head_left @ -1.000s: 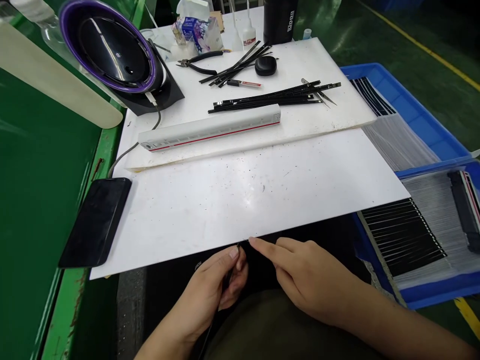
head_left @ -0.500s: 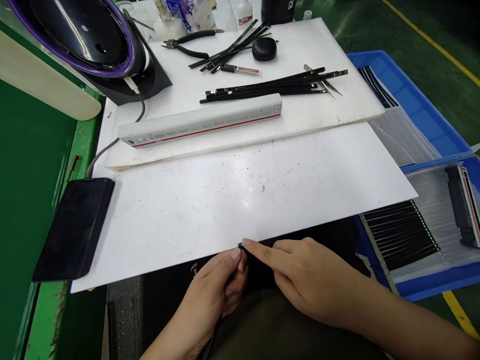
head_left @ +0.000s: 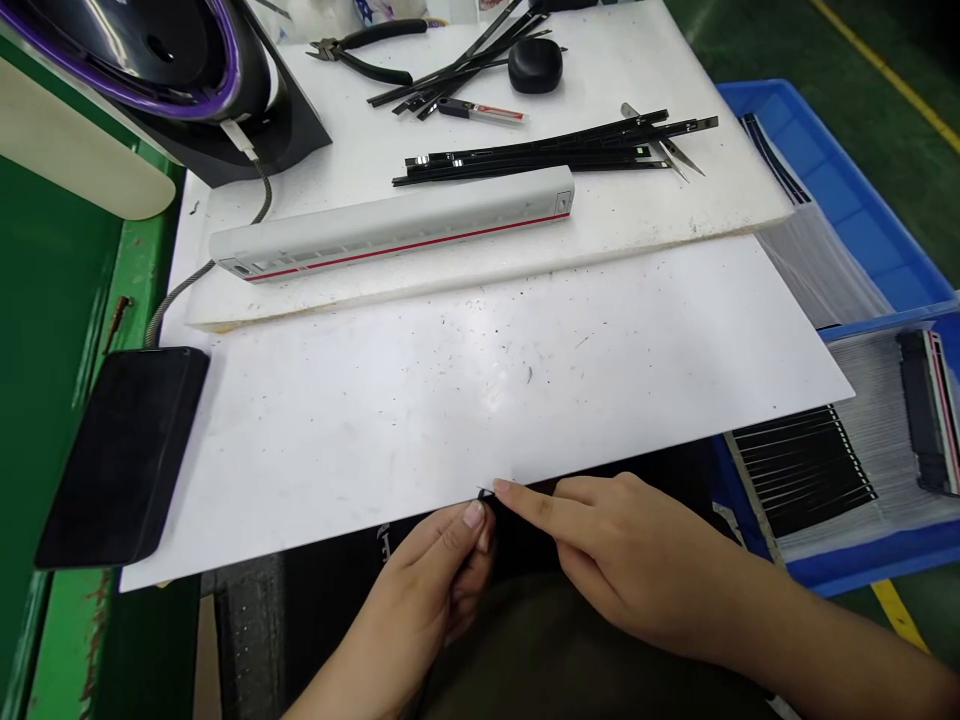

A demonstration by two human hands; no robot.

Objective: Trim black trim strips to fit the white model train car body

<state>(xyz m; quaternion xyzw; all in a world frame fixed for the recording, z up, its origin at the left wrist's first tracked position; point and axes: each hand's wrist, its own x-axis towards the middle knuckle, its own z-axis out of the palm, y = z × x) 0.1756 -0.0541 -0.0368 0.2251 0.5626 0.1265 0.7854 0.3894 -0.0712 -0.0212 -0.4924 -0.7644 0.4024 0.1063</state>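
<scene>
Near the front edge of the white board, my left hand point(head_left: 439, 560) is closed in a pinch between thumb and fingers. A small dark tip of a thin black piece point(head_left: 484, 494) sticks up from that pinch; the rest is hidden in the hand, so I cannot make out its kind. My right hand point(head_left: 615, 550) comes from the right with its index finger stretched out, the fingertip at or just beside the dark tip. Its other fingers are bent, and nothing shows in them.
Behind the white board point(head_left: 360, 430) lies a foam slab point(head_left: 720, 205) bearing a white model train carriage point(head_left: 397, 225), black strips point(head_left: 525, 160), cutting pliers point(head_left: 367, 50), tweezers point(head_left: 679, 155) and a black case point(head_left: 535, 65). A phone point(head_left: 124, 455) is at left, blue trays point(head_left: 862, 190) at right.
The view has shifted slightly, so the things at the back sit higher in it. My right index fingertip has moved slightly right relative to my left thumb; the left hand keeps its pinch.
</scene>
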